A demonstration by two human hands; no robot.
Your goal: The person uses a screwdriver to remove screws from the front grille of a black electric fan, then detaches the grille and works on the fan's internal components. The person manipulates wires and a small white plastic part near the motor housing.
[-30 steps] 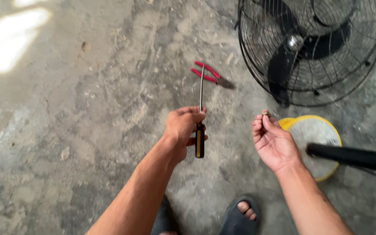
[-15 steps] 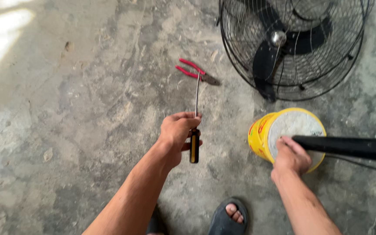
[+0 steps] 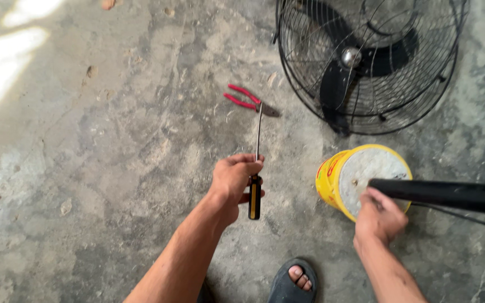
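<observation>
1. Rough grey concrete floor [image 3: 113, 168], stained and pitted, fills the view; a sunlit patch lies at the far left.
2. Left hand [image 3: 232, 179]: fingers curled tight around a screwdriver [image 3: 255, 174], gripped at the top of its black-and-yellow handle. The handle hangs toward the near side; the thin metal shaft points away, toward the far side.
3. Red-handled pliers [image 3: 246, 100] lie on the floor just beyond the screwdriver tip, apparently not touching it in this view.
4. Right hand [image 3: 380, 216]: fingers bent downward over the near rim of a yellow bucket [image 3: 332, 179]. Whether they pinch anything cannot be told.
5. The bucket rests on the floor at right, its pale grey top facing up.
6. A black pole [image 3: 450, 193] crosses over the bucket's near edge, just above the right hand, and runs off the right margin.
7. A black wire-caged fan [image 3: 366, 56] lies on the floor at far right, beyond the bucket, blades and hub visible.
8. A sandalled foot [image 3: 293, 280] shows at the near edge, between the forearms.
</observation>
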